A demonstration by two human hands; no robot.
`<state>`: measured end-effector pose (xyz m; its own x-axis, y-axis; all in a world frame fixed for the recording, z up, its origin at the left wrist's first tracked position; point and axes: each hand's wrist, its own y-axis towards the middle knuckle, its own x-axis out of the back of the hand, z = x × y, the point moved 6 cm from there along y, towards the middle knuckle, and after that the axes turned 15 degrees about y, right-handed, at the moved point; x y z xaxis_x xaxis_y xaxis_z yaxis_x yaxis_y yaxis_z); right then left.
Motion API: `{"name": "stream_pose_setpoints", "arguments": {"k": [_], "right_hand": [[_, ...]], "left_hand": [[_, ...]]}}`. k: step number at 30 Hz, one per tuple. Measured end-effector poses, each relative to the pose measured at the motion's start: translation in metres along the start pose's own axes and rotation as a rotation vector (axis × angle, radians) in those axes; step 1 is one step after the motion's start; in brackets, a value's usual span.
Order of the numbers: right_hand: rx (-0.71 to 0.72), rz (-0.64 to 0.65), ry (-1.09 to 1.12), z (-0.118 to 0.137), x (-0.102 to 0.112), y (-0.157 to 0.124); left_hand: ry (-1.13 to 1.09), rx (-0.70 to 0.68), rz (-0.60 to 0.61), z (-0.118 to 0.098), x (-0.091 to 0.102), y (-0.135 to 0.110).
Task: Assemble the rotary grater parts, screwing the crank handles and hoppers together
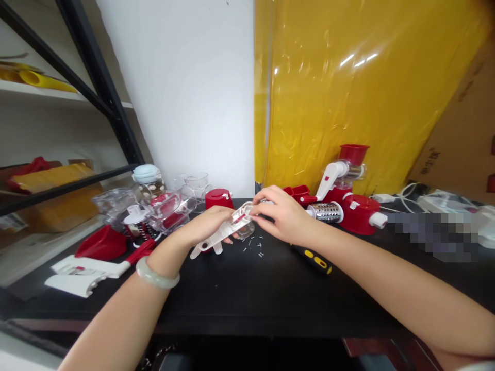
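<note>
The left hand (pixel 217 220) grips the white plastic part (pixel 216 239); the right hand (pixel 280 214) bends its fingers at the far end, any grasp there hidden. A firm left grip, with the part steady, should help fine fingerwork above the small screws (pixel 260 246) on the table (pixel 251 293). Left of the left hand, a clear container (pixel 184 206) shows red inside or behind, I cannot tell which

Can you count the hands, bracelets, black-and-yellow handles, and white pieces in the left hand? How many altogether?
Hands: 2, the left hand and right hand
Bracelet: 1
Black-and-yellow handle: 1
White piece in the left hand: 1
Total: 5
</note>
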<state>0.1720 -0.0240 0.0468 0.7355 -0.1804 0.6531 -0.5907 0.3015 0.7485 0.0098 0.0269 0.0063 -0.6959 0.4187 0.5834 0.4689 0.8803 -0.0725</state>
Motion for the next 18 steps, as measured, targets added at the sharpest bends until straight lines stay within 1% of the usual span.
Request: {"name": "stream_pose_setpoints", "arguments": {"k": [2,6,9,11,15,18], "right_hand": [[0.013,0.055,-0.041,0.002,-0.011,-0.001],[0.040,0.138,-0.155,0.000,-0.030,-0.003],[0.060,0.207,-0.257,0.000,-0.041,-0.003],[0.093,0.242,-0.316,0.001,-0.046,-0.003],[0.168,0.224,-0.339,0.006,-0.054,-0.003],[0.150,0.201,-0.322,0.004,-0.057,-0.005]], "left_hand": [[0.036,-0.015,0.042,0.000,-0.007,0.002],[0.097,-0.025,0.090,0.000,-0.016,0.001],[0.077,-0.033,0.145,0.002,-0.022,0.001],[0.057,-0.015,0.156,0.005,-0.023,0.000],[0.068,0.029,0.137,0.011,-0.022,0.000],[0.094,0.006,0.154,0.013,-0.023,0.000]]}}
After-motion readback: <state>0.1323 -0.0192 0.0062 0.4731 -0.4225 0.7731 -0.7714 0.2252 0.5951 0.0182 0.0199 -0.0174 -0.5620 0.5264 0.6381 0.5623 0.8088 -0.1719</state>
